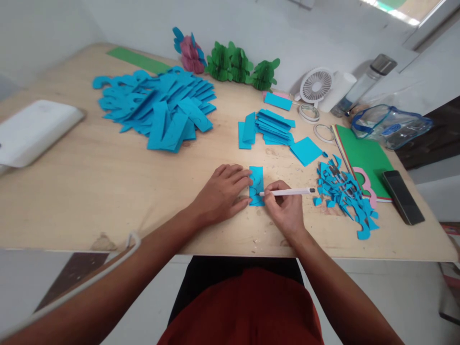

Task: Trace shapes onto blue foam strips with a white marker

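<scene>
A small upright rectangle of blue paper (256, 177) lies on the table in front of me, with dark curved lines drawn on it. My left hand (224, 194) rests flat on the table, fingers spread, its fingertips on the paper's left edge. In my right hand (285, 208) is a white pen (293, 191), pinched between thumb and fingers. The pen's tip touches the lower part of the paper, and its back end points right. Just beyond are folded blue paper pieces (275, 127) and a blue square (306, 151).
A big heap of blue cut-outs (158, 103) lies at the back left. Blue scraps (341, 187), a green paper stack (362, 153) and a phone (403, 196) lie right. Green paper figures (230, 62), a small fan (316, 85) and a bottle (370, 81) stand along the wall.
</scene>
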Tool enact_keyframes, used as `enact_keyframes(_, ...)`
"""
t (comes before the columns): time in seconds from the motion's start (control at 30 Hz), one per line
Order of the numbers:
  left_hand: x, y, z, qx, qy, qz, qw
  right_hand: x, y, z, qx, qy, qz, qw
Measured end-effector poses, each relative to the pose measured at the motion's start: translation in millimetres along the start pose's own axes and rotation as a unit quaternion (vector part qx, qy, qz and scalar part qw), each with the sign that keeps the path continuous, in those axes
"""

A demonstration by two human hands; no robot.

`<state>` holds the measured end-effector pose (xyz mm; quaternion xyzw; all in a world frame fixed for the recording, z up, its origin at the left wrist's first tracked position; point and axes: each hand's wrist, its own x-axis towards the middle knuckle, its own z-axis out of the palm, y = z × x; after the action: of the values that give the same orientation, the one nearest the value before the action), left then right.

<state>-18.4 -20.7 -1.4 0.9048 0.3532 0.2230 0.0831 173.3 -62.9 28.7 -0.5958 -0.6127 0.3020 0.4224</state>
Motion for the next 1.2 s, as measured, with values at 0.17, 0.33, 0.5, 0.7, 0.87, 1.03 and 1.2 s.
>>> enact_keyframes(0.17,0.6,0.0,-0.8,-0.001,0.000,-0.001,1.000,-0.3,-1.0,0.4,-0.022,0.008,-0.009,1.000)
enact_keyframes(0.33,0.9,0.4,-1.7,-0.002,-0.003,-0.006,1.000,-0.6,3.0,0.8,-0.040,0.011,-0.022,0.999)
enact_keyframes(0.5,1.0,1.1,-2.1,-0.003,-0.002,-0.004,1.000,0.4,9.4,2.7,-0.054,0.014,-0.049,0.997)
enact_keyframes(0.7,1.7,2.2,-3.3,-0.002,-0.001,-0.002,1.000,0.4,11.4,4.7,-0.067,0.012,-0.057,0.996)
enact_keyframes(0.87,1.6,2.1,-3.6,-0.004,0.002,0.000,1.000,0.9,9.4,5.3,-0.067,0.001,-0.068,0.995)
enact_keyframes(1.03,1.6,2.4,-3.4,-0.004,0.005,-0.001,1.000,1.7,5.4,6.1,-0.065,-0.016,-0.075,0.995)
enact_keyframes(1.2,2.1,3.0,-2.8,-0.008,0.002,-0.010,1.000,2.2,2.1,7.0,-0.059,-0.031,-0.080,0.995)
